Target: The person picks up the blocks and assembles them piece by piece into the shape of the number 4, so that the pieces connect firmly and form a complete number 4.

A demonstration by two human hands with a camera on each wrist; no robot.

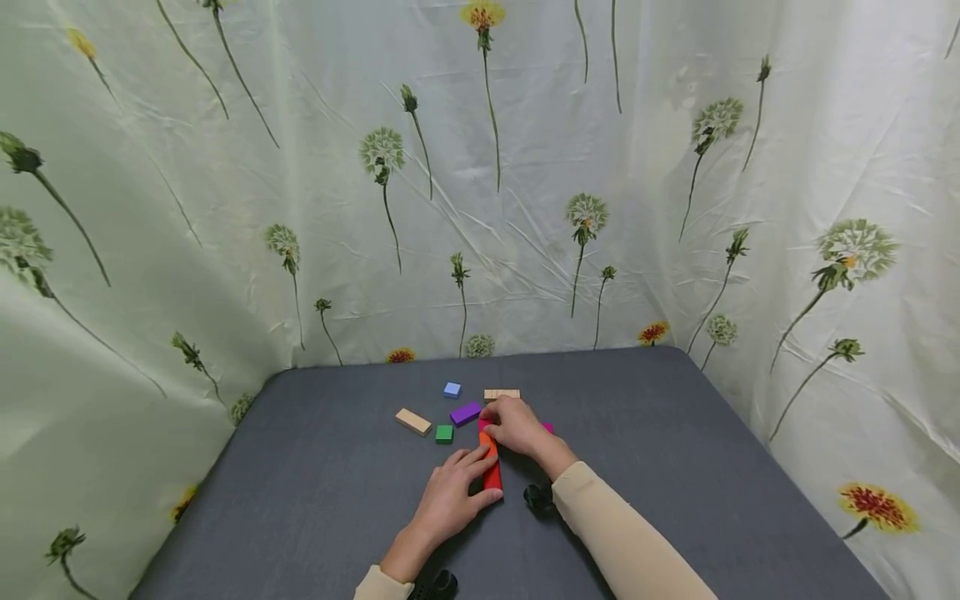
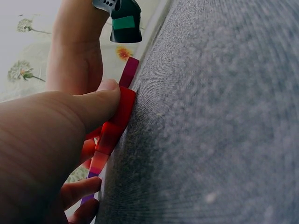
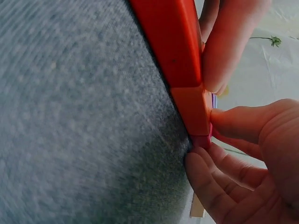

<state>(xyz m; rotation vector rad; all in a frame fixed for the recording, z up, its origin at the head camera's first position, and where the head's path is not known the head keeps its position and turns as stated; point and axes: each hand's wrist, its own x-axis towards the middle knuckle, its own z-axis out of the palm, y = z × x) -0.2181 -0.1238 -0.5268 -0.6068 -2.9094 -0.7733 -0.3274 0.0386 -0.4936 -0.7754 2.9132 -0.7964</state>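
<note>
A red block (image 1: 492, 477), an orange block (image 1: 486, 439) and a pink block (image 1: 483, 425) lie end to end in a row on the dark tabletop. My left hand (image 1: 453, 492) holds the near part of this row, its thumb at the red block's near end and its fingers reaching over the row. At the far end, my right hand (image 1: 517, 429) pinches the pink block; in the right wrist view its thumb touches the orange block (image 3: 191, 109) and its fingertips meet the pink block (image 3: 202, 141). The right hand partly hides the pink block.
Left of the row lie a purple block (image 1: 466, 414), a green block (image 1: 444, 434) and a plain wooden block (image 1: 413, 422). Farther back are a light blue block (image 1: 452, 390) and another wooden piece (image 1: 502, 394). A magenta block (image 1: 548, 428) shows behind the right wrist. Flower-printed curtain (image 1: 525, 275) surrounds the table.
</note>
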